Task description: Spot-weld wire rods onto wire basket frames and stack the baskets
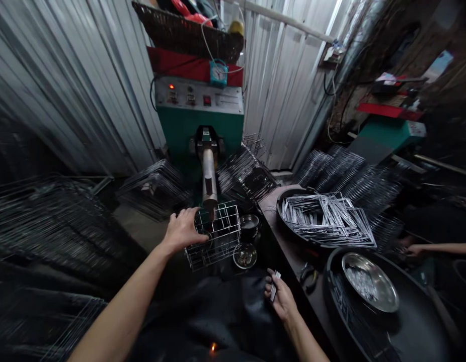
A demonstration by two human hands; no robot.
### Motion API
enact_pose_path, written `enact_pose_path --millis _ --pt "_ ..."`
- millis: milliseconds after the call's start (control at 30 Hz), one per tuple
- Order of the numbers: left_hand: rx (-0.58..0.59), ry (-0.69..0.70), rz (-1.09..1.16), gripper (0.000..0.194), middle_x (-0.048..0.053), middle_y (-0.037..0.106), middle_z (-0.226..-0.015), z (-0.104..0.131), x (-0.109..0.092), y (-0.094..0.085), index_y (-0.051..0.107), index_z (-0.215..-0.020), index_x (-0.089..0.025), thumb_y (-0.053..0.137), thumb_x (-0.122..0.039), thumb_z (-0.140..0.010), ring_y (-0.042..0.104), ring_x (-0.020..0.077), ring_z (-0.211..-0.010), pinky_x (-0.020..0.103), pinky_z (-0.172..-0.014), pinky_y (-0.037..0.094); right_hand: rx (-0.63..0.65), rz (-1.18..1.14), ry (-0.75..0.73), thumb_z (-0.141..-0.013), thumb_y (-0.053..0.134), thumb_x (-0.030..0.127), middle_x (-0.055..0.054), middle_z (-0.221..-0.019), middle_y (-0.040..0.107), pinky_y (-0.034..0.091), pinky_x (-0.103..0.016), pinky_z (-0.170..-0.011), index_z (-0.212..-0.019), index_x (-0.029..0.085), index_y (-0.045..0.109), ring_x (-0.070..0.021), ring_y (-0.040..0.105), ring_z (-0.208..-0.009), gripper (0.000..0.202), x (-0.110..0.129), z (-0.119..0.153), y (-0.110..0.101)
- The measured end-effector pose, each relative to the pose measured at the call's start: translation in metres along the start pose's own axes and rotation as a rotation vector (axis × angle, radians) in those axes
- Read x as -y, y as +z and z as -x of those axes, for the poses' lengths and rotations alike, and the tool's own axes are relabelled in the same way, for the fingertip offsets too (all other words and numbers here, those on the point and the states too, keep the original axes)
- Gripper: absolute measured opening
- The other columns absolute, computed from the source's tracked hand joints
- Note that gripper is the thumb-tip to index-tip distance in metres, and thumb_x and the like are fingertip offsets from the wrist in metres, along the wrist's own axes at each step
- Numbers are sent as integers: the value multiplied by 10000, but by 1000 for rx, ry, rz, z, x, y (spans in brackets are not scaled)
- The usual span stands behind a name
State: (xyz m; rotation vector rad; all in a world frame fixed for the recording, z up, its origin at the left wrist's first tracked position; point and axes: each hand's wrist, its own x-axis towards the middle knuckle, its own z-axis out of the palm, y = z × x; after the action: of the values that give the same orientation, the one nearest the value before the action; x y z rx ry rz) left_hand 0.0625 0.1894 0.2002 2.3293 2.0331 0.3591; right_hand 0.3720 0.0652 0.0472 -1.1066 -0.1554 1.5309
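Observation:
A wire basket [227, 226] sits under the metal arm [209, 176] of a green machine [180, 125]. My left hand [183, 231] is closed on the basket's left side, thumb along its near wires. Lower right, over the dark apron, my right hand [280, 296] holds a small bundle of short metal pieces [275, 285] in its curled fingers. Just right of the basket are two small metal bowls, one [249, 221] behind the other [245, 256], which has small parts in it. A small orange glow [213, 347] shows on the apron.
Wire frames are piled in a black tub [280, 208] at the right, near pliers [308, 276] and a steel bowl [391, 296] of small parts. Wire stacks [153, 188] stand beside the machine. Another person's hand [416, 250] shows far right.

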Motion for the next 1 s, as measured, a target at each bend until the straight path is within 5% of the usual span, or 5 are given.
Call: enact_pose_path --millis 200,333,500,667,1000 --pt "14 -3 2 844 183 470 -1303 -7 -4 -4 376 -1288 -141 673 -465 -567 424 328 -1195 506 -986 318 -45 31 49 -592 771 267 21 -630 562 234 -111 -353 -877 162 603 -53 452 -443 347 -8 8 -5" --pt "-33 1 166 956 200 375 -1377 5 12 2 328 -1329 -153 698 -557 -545 320 377 -1276 641 -1028 175 45 28 66 -597 777 261 23 -666 538 208 -110 -340 -896 150 650 -38 435 -463 343 -6 21 -4" --pt "-210 -176 709 1034 151 303 -1431 41 48 44 218 -1380 -228 706 -608 -552 262 344 -1327 572 -1093 148 101 38 78 -587 798 218 31 -654 512 244 -108 -348 -888 149 655 -38 432 -493 341 1 25 -4" --pt "-228 -243 1183 1099 181 310 -1421 50 52 85 201 -1368 -208 764 -573 -497 254 312 -1338 464 -1086 262 43 -48 165 -561 800 146 23 -659 547 327 -108 -390 -817 144 620 -57 504 -546 314 3 17 -6" --pt "-256 -297 1149 893 65 487 -1297 52 57 98 375 -1273 -301 775 -497 -499 425 328 -1223 569 -1030 334 2 -195 94 -609 683 151 29 -603 555 380 -163 -442 -771 157 582 -82 512 -533 191 25 38 -14"
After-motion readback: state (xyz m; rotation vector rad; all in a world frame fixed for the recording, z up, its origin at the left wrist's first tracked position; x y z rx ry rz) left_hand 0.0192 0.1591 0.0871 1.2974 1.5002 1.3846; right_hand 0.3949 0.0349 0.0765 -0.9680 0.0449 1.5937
